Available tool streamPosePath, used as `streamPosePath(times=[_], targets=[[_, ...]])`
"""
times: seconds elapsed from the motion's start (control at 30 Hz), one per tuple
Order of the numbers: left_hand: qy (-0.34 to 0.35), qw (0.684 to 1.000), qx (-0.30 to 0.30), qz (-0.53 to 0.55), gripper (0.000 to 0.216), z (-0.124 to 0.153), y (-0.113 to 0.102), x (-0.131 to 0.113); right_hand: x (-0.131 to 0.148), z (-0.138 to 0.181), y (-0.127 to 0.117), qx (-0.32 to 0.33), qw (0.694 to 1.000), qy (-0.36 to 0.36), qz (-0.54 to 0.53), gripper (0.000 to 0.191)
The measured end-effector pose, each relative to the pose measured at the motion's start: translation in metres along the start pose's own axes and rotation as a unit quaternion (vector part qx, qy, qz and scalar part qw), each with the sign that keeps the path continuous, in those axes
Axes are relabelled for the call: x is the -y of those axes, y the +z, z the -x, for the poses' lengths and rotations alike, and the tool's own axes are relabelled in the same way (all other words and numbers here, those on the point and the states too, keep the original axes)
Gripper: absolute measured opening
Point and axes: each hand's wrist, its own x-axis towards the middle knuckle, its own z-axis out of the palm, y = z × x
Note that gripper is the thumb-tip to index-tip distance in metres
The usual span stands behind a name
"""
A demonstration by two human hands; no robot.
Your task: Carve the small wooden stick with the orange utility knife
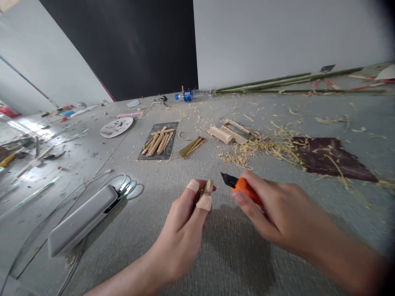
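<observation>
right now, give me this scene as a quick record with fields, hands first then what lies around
left hand: grips a small wooden piece; pale wraps on two digits
right hand: holds an orange cutter
black blade: out, apart from the wooden piece
dark plate: wooden sticks piled on it
shavings: scattered, some on the dark red sheet
grey device: left of the left hand, cables attached
plastic bottle: on its side, farther off
green stalks: lying near the light wall
</observation>
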Motion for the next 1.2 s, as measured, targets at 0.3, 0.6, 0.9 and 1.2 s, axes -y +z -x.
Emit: streamPosePath(times=[0.3, 0.6, 0.9, 1.2], targets=[[-0.041, 0.997, 0.005, 0.057, 0.026, -0.0002, -0.0014, 0.0019, 0.0029, 0.0021, 0.0009, 0.019, 0.999, -0.044, -0.004, 0.029], [-0.021, 0.999, 0.0, 0.033, 0.023, -0.0004, -0.0016, -0.0042, 0.0028, 0.0026, 0.0025, 0.047, 0.997, -0.051, 0.023, 0.027], [-0.021, 0.999, 0.013, 0.035, 0.028, 0.0012, -0.0004, -0.0038, 0.0038, 0.0036, 0.002, 0.051, 0.997, -0.057, 0.013, 0.027], [-0.028, 0.997, 0.027, 0.07, 0.028, 0.0035, -0.0029, 0.0022, 0.0056, 0.0024, 0.0023, 0.056, 0.995, -0.077, 0.0, 0.028]])
